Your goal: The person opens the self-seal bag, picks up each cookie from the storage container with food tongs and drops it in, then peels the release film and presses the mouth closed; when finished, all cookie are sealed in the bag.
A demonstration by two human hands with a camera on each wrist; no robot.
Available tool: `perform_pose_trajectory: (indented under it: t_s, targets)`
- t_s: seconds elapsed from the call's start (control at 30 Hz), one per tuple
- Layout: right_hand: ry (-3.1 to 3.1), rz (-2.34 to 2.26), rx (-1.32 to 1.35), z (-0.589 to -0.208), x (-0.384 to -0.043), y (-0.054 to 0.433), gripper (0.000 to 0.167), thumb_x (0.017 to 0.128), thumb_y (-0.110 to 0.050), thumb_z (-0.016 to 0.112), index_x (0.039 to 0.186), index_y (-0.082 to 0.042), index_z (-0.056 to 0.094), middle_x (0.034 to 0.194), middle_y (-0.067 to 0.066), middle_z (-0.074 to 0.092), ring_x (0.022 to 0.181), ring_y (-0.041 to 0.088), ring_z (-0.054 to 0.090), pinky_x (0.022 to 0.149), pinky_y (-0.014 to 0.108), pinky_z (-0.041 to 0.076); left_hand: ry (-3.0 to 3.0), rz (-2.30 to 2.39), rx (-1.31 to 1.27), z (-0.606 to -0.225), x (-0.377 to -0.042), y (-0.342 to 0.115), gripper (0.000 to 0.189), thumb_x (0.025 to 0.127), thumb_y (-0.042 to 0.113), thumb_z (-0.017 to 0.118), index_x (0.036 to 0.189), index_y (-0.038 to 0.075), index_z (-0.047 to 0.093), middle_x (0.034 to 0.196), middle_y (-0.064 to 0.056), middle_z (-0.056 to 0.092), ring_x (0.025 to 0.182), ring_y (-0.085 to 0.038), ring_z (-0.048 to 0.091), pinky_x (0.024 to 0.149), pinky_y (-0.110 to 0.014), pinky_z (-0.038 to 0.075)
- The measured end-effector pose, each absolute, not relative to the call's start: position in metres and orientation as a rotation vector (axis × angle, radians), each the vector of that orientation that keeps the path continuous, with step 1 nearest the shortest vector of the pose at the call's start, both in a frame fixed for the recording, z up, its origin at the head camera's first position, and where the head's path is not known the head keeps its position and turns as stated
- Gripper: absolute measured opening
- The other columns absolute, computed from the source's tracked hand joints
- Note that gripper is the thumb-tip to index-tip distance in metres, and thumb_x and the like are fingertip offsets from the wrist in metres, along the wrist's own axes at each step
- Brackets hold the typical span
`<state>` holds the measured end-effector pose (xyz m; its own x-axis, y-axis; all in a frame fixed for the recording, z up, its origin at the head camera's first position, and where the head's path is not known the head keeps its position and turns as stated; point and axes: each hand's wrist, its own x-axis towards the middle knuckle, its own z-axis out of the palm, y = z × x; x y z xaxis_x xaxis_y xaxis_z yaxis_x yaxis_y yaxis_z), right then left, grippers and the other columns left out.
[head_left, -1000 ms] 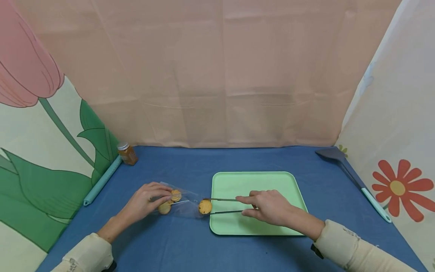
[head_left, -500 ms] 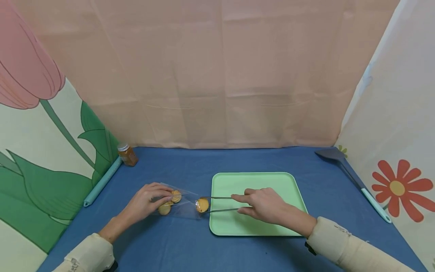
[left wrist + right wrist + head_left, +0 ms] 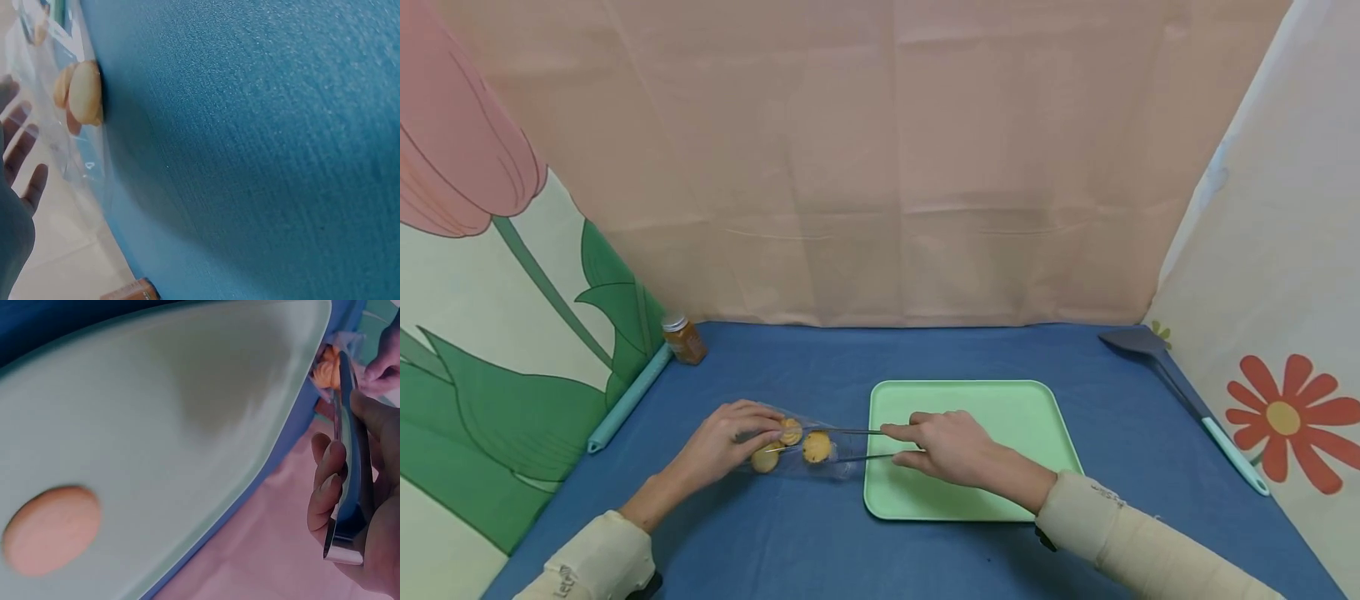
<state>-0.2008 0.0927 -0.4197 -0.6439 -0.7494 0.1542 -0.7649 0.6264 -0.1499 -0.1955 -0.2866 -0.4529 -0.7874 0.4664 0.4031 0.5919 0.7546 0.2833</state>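
A left hand [image 3: 737,432] pinches a clear bag [image 3: 801,472] of cookies [image 3: 791,431]; over a green tray [image 3: 1007,396], the right hand [image 3: 953,450] holds metal tongs [image 3: 353,475], one cookie [image 3: 817,447] between their tips.

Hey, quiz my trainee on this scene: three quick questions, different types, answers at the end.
1. What tool is in the right hand?
2. True or false: the left hand holds the clear plastic bag.
3. In the head view, where does the turner lie relative to the green tray? A) left of it; B) on it; C) right of it.

Key: 1. metal tongs; 2. true; 3. C.
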Motion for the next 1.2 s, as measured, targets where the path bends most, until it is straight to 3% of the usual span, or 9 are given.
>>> perform_pose_trajectory:
  t_s: [0.57, 1.2]
  targets:
    - [-2.784, 0.320, 1.312, -0.426, -0.210, 0.041, 0.044, 0.097, -0.046, 0.063, 0.139, -0.032, 0.061, 0.101, -0.001, 0.071, 0.051, 0.000, 0.042, 0.040, 0.022, 0.029, -2.648, -0.601, -0.844, -0.450, -0.197, -0.288, 0.016, 0.090, 0.023, 0.076, 0.104, 0.028, 0.080, 0.115, 0.008, 0.073, 0.112, -0.015, 0.064, 0.094, -0.048, 0.051]
    - [-2.848, 0.245, 1.336, -0.420, -0.210, 0.013, 0.047, 0.096, -0.046, 0.065, 0.141, -0.035, 0.059, 0.083, -0.006, 0.061, 0.049, 0.005, 0.040, 0.039, 0.023, 0.029, -2.651, -0.589, -0.824, -0.450, -0.195, -0.288, 0.015, 0.090, 0.024, 0.076, 0.104, 0.028, 0.080, 0.113, 0.007, 0.075, 0.110, -0.015, 0.065, 0.090, -0.048, 0.052]
